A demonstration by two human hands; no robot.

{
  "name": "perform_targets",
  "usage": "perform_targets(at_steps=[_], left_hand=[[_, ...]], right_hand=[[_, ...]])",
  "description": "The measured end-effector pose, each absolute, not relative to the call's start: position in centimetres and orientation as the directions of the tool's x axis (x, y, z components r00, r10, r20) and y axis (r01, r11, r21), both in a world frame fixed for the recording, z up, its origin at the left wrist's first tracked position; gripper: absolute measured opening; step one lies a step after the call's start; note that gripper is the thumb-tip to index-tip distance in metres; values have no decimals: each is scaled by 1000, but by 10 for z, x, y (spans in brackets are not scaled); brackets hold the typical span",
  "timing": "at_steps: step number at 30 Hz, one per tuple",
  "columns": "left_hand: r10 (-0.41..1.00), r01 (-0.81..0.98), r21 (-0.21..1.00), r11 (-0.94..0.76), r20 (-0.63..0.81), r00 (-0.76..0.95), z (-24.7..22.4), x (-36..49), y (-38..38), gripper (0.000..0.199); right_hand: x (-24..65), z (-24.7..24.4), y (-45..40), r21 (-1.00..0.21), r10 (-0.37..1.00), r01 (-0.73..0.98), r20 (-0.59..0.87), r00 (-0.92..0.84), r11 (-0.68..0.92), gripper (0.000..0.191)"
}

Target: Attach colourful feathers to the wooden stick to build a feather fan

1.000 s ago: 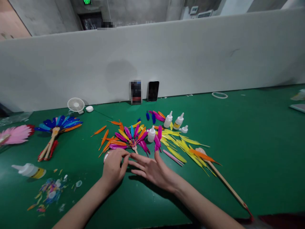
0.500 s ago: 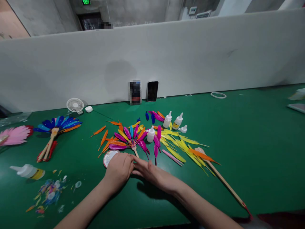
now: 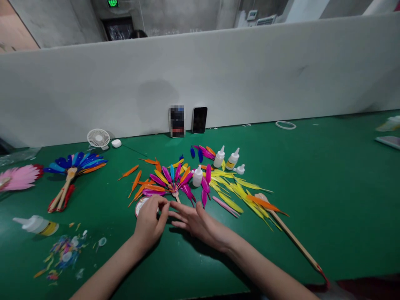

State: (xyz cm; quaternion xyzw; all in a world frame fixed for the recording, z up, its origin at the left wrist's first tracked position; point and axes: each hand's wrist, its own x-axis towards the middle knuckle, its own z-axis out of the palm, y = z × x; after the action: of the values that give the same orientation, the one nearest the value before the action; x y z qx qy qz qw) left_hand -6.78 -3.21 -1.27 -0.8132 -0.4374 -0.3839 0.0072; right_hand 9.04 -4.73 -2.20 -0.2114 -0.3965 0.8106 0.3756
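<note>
My left hand (image 3: 150, 220) is closed in a pinch, its fingertips meeting the index fingertip of my right hand (image 3: 200, 225). Whatever may lie between them is too small to make out. The right hand is open, fingers stretched out and thumb raised. Partly covered by my left hand is a round white dish (image 3: 141, 205) with a red rim. Just beyond both hands lies a feather fan (image 3: 173, 183) of magenta, orange, yellow and blue feathers on a wooden handle (image 3: 177, 197). A small white glue bottle (image 3: 197, 176) stands at its right side.
Loose yellow feathers (image 3: 239, 191) and a wooden stick (image 3: 293, 235) lie right. Two glue bottles (image 3: 219, 157) stand behind. Left are a blue feather fan (image 3: 73, 163), a lying glue bottle (image 3: 39, 225) and scraps (image 3: 65, 252). Two phones (image 3: 199, 120) lean on the white partition (image 3: 250, 79).
My left hand has drawn slightly left and its thumb now shows. The right hand's fingers have spread and its thumb has lifted. The things on the table have not moved.
</note>
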Motion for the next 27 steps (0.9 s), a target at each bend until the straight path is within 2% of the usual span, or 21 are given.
perform_targets(at_steps=[3, 6, 13, 16, 22, 24, 27], left_hand=[[695, 560, 452, -694, 624, 358, -5, -58, -42, 11], [726, 471, 555, -685, 574, 379, 2, -46, -51, 10], [819, 464, 675, -574, 461, 342, 3, -39, -55, 11], [831, 486, 675, -556, 445, 333, 4, -39, -55, 11], [840, 559, 627, -542, 428, 335, 4, -37, -54, 14], [809, 594, 558, -579, 482, 336, 3, -38, -53, 14], [684, 614, 377, -693, 612, 397, 2, -40, -52, 12]], right_hand=[[90, -22, -48, -809, 790, -435, -58, -610, -395, 77], [91, -19, -50, -856, 807, -361, -104, -581, -370, 75], [94, -16, -50, -947, 857, -154, -177, -484, -282, 80], [94, -18, -50, -966, 881, -110, -164, -444, -236, 79], [89, -19, -50, -995, 945, -91, -16, -327, -48, 68], [87, -19, -50, -997, 963, -73, 13, -270, -7, 65], [86, -23, -49, -998, 984, 0, 55, -168, 55, 62]])
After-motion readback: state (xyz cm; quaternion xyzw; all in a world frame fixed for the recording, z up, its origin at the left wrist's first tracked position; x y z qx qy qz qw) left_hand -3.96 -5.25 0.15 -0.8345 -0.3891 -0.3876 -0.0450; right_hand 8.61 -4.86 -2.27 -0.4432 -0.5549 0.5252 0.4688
